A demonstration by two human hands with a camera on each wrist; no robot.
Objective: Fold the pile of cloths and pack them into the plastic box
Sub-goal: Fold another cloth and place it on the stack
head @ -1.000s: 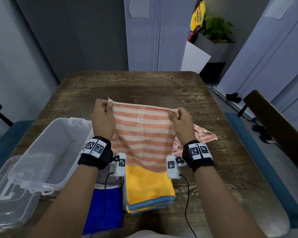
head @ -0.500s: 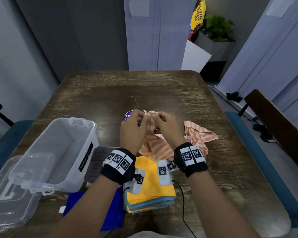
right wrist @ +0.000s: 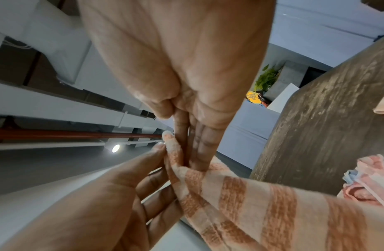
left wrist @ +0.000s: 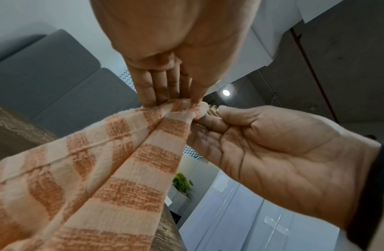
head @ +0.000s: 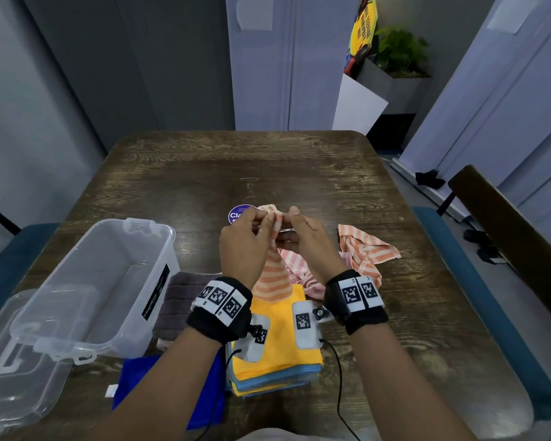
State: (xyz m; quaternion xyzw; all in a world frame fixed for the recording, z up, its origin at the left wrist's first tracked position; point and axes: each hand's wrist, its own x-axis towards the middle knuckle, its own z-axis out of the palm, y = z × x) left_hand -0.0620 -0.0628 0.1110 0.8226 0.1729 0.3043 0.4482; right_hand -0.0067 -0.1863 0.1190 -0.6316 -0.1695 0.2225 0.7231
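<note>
Wooden table (head: 268,173), dark grain, carrying the following. Orange-striped cloth (head: 272,275): held up above the middle of the table, its top corners gathered together, the rest hanging in a narrow drape whose lower end touches the stack of folded cloths (head: 280,354). Left hand (head: 242,246): thumb and fingertips pinching the gathered top of the orange-striped cloth. Right hand (head: 309,246): touching the left, thumb and forefinger pinching the same gathered corners, the other fingers straight alongside. Stack of folded cloths: near edge, centre; yellow on top, blue and yellow layers beneath. Royal-blue cloth (head: 169,386): flat at the near edge, just left of the stack. Grey towel (head: 178,300): between the stack and the clear plastic box (head: 93,281). Clear plastic box: open, nothing inside, by the left edge. Box lid (head: 23,370): flat at the near-left corner, partly under the box. Pink-striped cloth (head: 295,265) and crumpled striped cloth (head: 363,249): loose, right of centre. Purple round sticker (head: 237,213): on the tabletop, behind the hands.
</note>
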